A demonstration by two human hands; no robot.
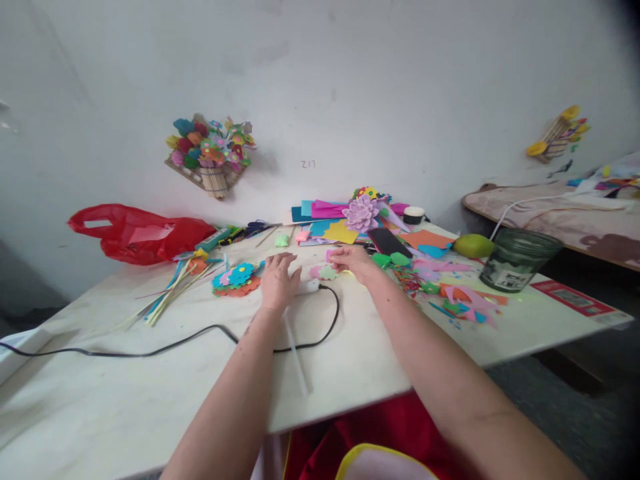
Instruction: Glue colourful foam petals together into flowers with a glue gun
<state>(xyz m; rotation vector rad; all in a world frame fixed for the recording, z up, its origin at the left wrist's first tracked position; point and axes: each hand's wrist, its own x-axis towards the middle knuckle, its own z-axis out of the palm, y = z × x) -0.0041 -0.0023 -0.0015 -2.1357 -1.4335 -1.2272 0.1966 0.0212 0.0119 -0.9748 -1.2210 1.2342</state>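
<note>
My left hand [280, 280] is over the table with its fingers apart, beside the white end of a glue gun [309, 287] whose black cord curves to the left. The fingertips of my right hand [350, 260] are pinched on a small pink piece [329, 255]. Just below them lie pale green and pink flower shapes [327, 272]. Left of my left hand are blue flower cutouts [241, 274] on top of orange ones [245, 289]. A clear glue stick [296, 353] lies in front of the glue gun.
A red plastic bag [140, 233] and thin stems [173, 290] are at the left. Foam sheets [340, 231], a purple flower [361, 213] and a dark phone [389, 242] lie behind. Foam scraps [470, 303], a green-yellow fruit [473, 246] and a dark green jar [520, 260] are at the right.
</note>
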